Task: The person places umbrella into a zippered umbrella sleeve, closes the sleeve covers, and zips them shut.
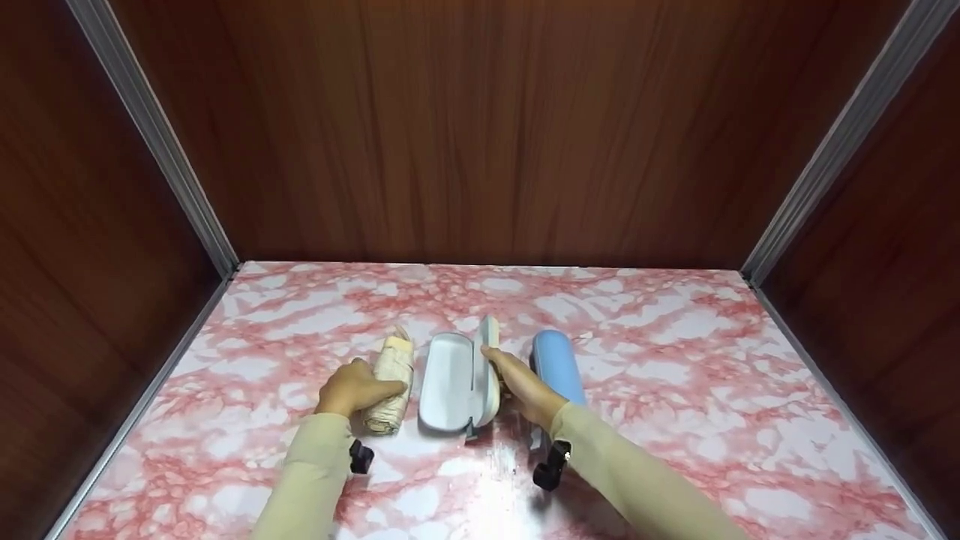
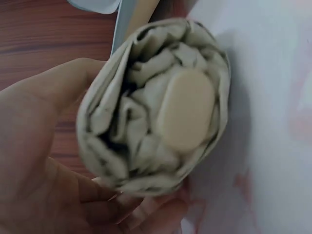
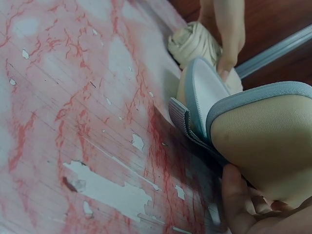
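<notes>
My left hand (image 1: 358, 386) grips a rolled cream folding umbrella (image 1: 392, 375), its thumb laid across the fabric. The left wrist view looks onto the umbrella's end, where an oval beige cap (image 2: 187, 109) sits among bunched folds. Just right of it lies a zippered case (image 1: 448, 386), spread open, pale grey inside and beige outside. My right hand (image 1: 525, 386) holds the case's raised lid (image 1: 486, 375) from its outer side. In the right wrist view, the fingers (image 3: 235, 195) are at the lower edge of the beige shell; some are hidden.
A rounded blue case (image 1: 559, 367) lies beside my right hand, partly covered by the forearm. The table (image 1: 660, 330) has a red-and-white marbled top with worn patches. Dark wooden panels (image 1: 480, 150) with metal edging stand at the back and both sides.
</notes>
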Tool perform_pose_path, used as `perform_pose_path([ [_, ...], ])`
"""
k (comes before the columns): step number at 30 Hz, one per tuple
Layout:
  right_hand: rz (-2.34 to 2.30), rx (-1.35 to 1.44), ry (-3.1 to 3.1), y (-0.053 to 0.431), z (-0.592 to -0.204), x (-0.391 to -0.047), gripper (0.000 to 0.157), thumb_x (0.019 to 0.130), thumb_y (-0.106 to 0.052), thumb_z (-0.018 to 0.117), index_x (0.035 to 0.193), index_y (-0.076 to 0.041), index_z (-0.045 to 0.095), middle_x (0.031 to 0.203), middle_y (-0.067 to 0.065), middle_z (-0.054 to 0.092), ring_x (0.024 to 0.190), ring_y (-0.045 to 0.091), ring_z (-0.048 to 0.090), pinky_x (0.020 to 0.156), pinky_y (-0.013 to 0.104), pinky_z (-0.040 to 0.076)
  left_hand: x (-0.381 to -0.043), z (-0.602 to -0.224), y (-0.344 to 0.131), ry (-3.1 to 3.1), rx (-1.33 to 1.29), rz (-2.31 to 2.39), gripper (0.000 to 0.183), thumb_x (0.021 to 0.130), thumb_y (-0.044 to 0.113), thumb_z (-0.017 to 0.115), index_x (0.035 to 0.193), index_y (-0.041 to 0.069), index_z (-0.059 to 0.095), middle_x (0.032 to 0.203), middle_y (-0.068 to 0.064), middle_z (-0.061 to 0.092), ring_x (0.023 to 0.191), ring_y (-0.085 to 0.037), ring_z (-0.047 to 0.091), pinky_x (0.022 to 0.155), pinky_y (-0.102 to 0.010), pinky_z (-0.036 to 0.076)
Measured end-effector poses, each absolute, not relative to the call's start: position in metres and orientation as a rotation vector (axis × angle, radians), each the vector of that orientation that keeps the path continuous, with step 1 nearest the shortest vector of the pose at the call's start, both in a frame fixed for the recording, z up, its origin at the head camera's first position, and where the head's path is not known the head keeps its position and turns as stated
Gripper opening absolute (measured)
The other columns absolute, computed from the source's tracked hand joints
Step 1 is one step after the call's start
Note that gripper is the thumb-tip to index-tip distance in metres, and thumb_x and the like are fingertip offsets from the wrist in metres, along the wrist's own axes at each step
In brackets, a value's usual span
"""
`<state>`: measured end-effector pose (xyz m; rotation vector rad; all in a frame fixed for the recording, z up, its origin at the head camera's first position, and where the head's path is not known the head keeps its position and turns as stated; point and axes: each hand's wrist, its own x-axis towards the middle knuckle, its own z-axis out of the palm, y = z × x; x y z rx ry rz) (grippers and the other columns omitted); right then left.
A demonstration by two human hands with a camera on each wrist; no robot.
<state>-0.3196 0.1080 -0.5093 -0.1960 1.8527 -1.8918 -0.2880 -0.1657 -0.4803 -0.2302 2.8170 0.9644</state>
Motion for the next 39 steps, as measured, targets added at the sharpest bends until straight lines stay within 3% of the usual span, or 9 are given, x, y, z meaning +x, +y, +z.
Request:
perform_pose_path([
  [6,-1.906,-0.139,1.863,0.108,-0.522,-0.328,0.061,0.083,-0.060,0.048,0.103,-0.003,0.054,0.063,-0.003,0.043,0.053,0.011,0.037,0.051,0.027,0.034,-0.289,-0.484,-0.161,2.773,-0.220,1.058,0.054,0.066,0.046,0.072,0.091,0.003,0.051,0.077,-0.010,0.056,0.066,-0.024,0.055,0.054,-0.034,0.045],
  [12,-1.905,-0.126,1.896,0.108,-0.522,-0.327,0.058,0.084,-0.059,0.047,0.109,-0.007,0.053,0.074,-0.001,0.053,0.061,0.012,0.046,0.058,0.029,0.041,-0.289,-0.483,-0.162,2.670,-0.174,1.204,0.048,0.073,0.038,0.071,0.096,-0.001,0.055,0.081,-0.011,0.059,0.068,-0.023,0.059,0.058,-0.032,0.049],
  [18,-1.907,-0.168,1.889,0.108,-0.512,-0.320,0.062,0.084,-0.059,0.047,0.110,-0.003,0.052,0.073,-0.001,0.051,0.060,0.012,0.043,0.056,0.028,0.038,-0.291,-0.484,-0.168,2.603,-0.150,1.294,0.043,0.078,0.036,0.063,0.097,-0.002,0.057,0.081,-0.012,0.060,0.069,-0.023,0.060,0.059,-0.033,0.050],
  [22,-1.926,-0.156,1.860,0.111,-0.528,-0.332,0.057,0.083,-0.059,0.048,0.106,-0.007,0.055,0.073,0.000,0.052,0.060,0.013,0.045,0.055,0.028,0.039,-0.292,-0.487,-0.171,2.605,-0.149,1.340,0.044,0.079,0.035,0.063,0.101,-0.002,0.059,0.082,-0.011,0.061,0.071,-0.022,0.059,0.058,-0.033,0.050],
  [28,-1.933,-0.109,1.841,0.112,-0.537,-0.339,0.061,0.079,-0.061,0.052,0.110,-0.008,0.055,0.081,0.005,0.055,0.068,0.016,0.051,0.060,0.031,0.043,-0.291,-0.490,-0.171,2.461,-0.181,1.551,0.046,0.077,0.025,0.064,0.111,-0.005,0.055,0.084,-0.013,0.063,0.069,-0.022,0.062,0.057,-0.034,0.052],
  [33,-1.882,-0.088,1.878,0.111,-0.523,-0.329,0.066,0.079,-0.064,0.051,0.114,-0.008,0.051,0.084,0.001,0.055,0.073,0.014,0.052,0.069,0.034,0.045,-0.292,-0.489,-0.171,2.373,-0.214,1.674,0.050,0.077,0.023,0.065,0.119,-0.001,0.053,0.083,-0.013,0.064,0.065,-0.022,0.063,0.054,-0.034,0.051],
  [39,-1.925,-0.211,1.832,0.106,-0.502,-0.314,0.054,0.088,-0.054,0.044,0.091,0.000,0.050,0.056,-0.002,0.034,0.048,0.013,0.027,0.047,0.027,0.028,-0.292,-0.485,-0.169,2.328,-0.225,1.811,0.046,0.077,0.023,0.067,0.117,0.003,0.056,0.092,-0.013,0.062,0.070,-0.022,0.063,0.057,-0.035,0.052],
])
